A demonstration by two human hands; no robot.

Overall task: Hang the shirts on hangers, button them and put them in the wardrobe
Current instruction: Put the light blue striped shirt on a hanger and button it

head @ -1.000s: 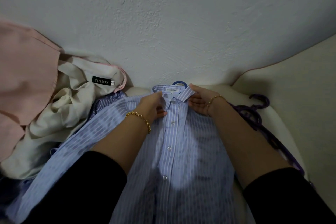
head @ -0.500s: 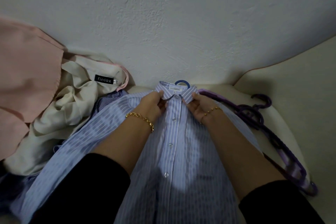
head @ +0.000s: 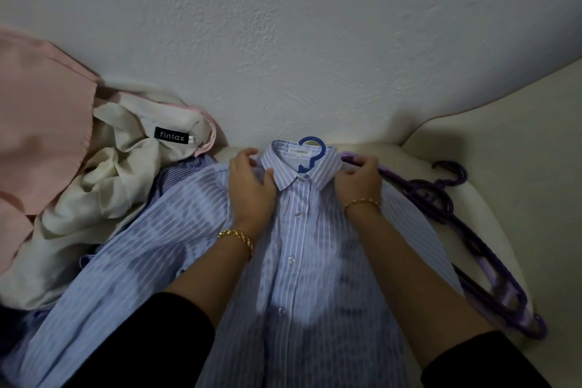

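A light blue striped shirt (head: pixel 302 264) lies front up on the seat, its placket buttoned down the middle. The hook of a blue hanger (head: pixel 311 153) sticks out of its collar. My left hand (head: pixel 250 189) grips the shirt at the left shoulder beside the collar. My right hand (head: pixel 360 179) holds the right shoulder of the shirt, fingers curled over the fabric. Both wrists wear gold bracelets.
Several purple hangers (head: pixel 456 230) lie along the right side on the cream seat (head: pixel 491 167). At the left are a cream garment with a "fintax" label (head: pixel 126 173), a pink garment (head: pixel 41 123) and a dark striped shirt (head: pixel 185 173). A white wall (head: pixel 283 41) stands behind.
Both hands moved apart from the collar front out to the shirt's shoulders. The collar now lies flat and the blue hanger hook shows fully.
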